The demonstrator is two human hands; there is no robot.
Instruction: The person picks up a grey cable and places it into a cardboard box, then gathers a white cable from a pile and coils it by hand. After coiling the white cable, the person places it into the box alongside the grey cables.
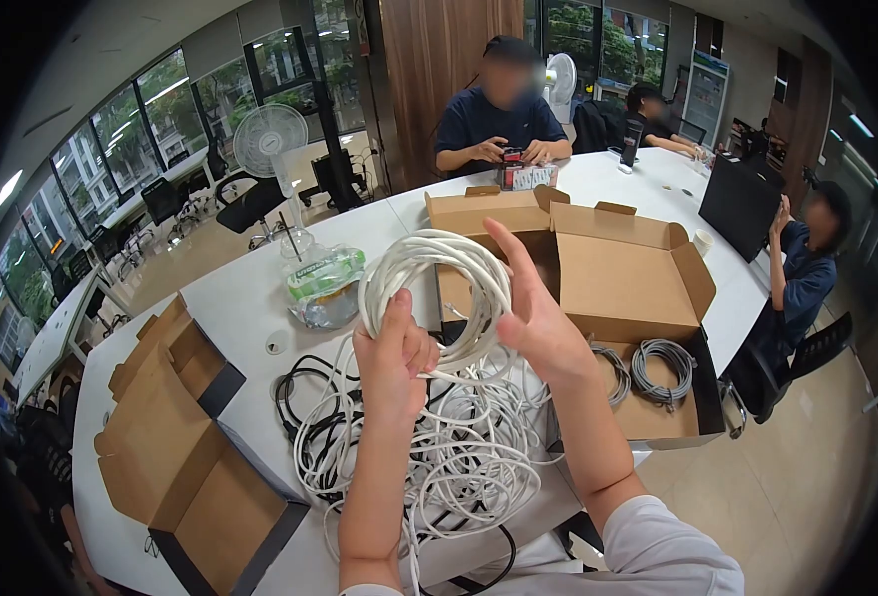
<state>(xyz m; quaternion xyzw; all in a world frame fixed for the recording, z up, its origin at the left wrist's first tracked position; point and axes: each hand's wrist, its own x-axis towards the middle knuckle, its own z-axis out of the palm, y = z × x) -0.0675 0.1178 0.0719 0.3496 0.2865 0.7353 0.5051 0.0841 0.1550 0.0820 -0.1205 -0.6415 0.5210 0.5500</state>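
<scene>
Above the table, my left hand (pixel 397 353) is closed around the lower left of a coil of white cable (pixel 429 248), thumb pointing up. My right hand (pixel 546 333) is at the coil's right side, its fingers stretched upward and apart from the thumb, the palm against or very near the loops. Below both hands lies a tangled heap of white cable (pixel 479 467), with black cable (pixel 295 392) mixed in at its left. A strand seems to run from the coil down toward the heap, partly hidden by my hands.
An open cardboard box (pixel 623 273) at right holds coiled grey cables (pixel 663 375). Another open box (pixel 225 507) stands at left. A green-and-clear plastic package (pixel 325 288) lies behind the heap. Across the white table (pixel 384 223) a person (pixel 499 114) handles a small item; others sit at right.
</scene>
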